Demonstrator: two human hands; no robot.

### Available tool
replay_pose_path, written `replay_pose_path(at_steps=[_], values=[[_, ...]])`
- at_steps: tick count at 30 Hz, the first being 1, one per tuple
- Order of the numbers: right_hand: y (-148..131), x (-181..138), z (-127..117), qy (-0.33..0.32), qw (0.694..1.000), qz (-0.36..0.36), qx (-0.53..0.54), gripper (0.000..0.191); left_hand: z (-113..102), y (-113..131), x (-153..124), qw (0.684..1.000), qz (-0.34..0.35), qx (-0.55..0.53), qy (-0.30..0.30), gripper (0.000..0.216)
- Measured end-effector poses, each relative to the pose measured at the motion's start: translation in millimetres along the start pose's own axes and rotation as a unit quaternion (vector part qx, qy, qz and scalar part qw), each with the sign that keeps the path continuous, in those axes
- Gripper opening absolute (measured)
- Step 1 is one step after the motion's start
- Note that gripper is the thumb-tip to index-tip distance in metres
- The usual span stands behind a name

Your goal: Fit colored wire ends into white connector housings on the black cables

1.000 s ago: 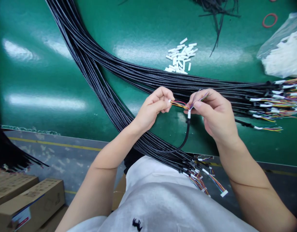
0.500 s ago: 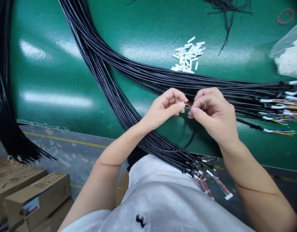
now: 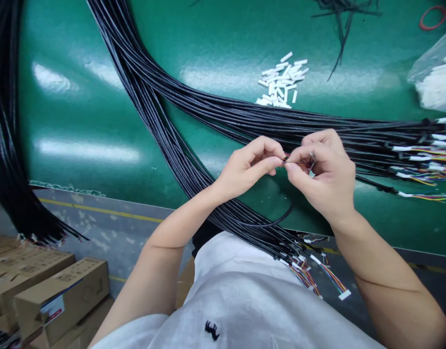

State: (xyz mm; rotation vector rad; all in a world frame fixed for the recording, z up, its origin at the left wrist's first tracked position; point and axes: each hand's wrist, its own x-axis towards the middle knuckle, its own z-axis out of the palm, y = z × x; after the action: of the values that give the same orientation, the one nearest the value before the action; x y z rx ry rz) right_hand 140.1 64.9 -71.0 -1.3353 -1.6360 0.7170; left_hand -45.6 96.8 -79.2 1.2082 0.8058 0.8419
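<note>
Both hands meet over the green table, pinching the thin coloured wires (image 3: 286, 157) at one cable's end. My left hand (image 3: 250, 162) is closed, thumb and forefinger on the wires. My right hand (image 3: 324, 169) pinches them just beside it, and a greyish strand (image 3: 312, 159) sticks out between its fingers. The fingertips mostly hide the wires. Below the hands curves a single black cable (image 3: 277, 220). Behind them runs a thick bundle of black cables (image 3: 215, 109). A second branch of black cables (image 3: 172, 150) passes under my left forearm, ending in wires with white connectors (image 3: 344, 294).
Small white tube pieces (image 3: 281, 82) lie in a pile past the bundle. At the right are a clear bag of white pieces (image 3: 437, 87), a red ring (image 3: 433, 18) and fanned wire ends (image 3: 426, 157). More cables (image 3: 12, 194) hang at the left above cardboard boxes (image 3: 63, 295).
My hands have drawn closer together, so less of the wires shows between the fingertips. The left hand has shifted slightly right. The grey strand now sits nearer the right fingers.
</note>
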Motion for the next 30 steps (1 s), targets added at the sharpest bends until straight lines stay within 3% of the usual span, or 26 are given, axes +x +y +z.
replay_pose_path(at_steps=[4, 15, 30], values=[[-1.0, -1.4, -0.7, 0.016, 0.999, -0.029, -0.020, 0.011, -4.3, 3.7, 2.0, 0.995, -0.064, -0.070, -0.030, 0.036], [1.2, -4.0, 7.9, 0.074, 0.982, -0.125, -0.119, 0.013, -7.6, -1.6, 5.1, 0.983, -0.097, -0.144, -0.066, 0.039], [-0.3, -6.3, 7.0, 0.041, 0.985, -0.057, -0.155, 0.012, -7.8, -0.5, 5.0, 0.980, -0.122, -0.144, -0.070, 0.038]])
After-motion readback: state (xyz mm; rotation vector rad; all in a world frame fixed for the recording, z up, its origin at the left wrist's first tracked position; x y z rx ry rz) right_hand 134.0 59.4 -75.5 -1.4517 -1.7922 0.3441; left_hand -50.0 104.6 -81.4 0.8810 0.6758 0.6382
